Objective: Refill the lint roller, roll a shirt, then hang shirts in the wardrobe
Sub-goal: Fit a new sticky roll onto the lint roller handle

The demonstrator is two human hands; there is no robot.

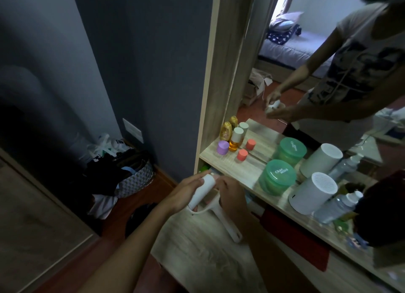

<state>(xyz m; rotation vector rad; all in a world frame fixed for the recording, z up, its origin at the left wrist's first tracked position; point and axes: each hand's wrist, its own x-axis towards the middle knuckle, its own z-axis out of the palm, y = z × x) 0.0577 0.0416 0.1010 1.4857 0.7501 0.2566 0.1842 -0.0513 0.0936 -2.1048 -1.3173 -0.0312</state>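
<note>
Both hands are working in front of a wooden desk (236,167) with a mirror (306,73) standing behind it. The left hand (186,194) is wrapping its grip closed around the white roll (202,190) of the lint roller, fingers curling over the cylinder from the left. The right hand (232,196) is sitting just right of the roll, fingers bent toward it and covering the joint where the roll meets the frame; whether this grip is fully clamping or only touching cannot be told from here. The lint roller handle (228,224) is pointing down and to the right, toward the near side, hanging free below the right hand. The whole tool is being held in the air just off the near-left corner of the desk, over the floor (122,213). On the desk, at the far left, a purple jar (222,147), an amber bottle (235,139) with a white cap, a yellow bottle (225,131) and a coral-capped jar (242,155) are standing close together. Further right a green tub (277,177) is sitting beside a white cylindrical device (312,196), with clear bottles (335,207) at the right end. A red cloth (293,238) is hanging below the desk edge. On the floor to the left, a patterned basket (135,181) is holding dark clothing against the grey wall (142,62). The mirror is showing the person's reflection holding the same tool.
</note>
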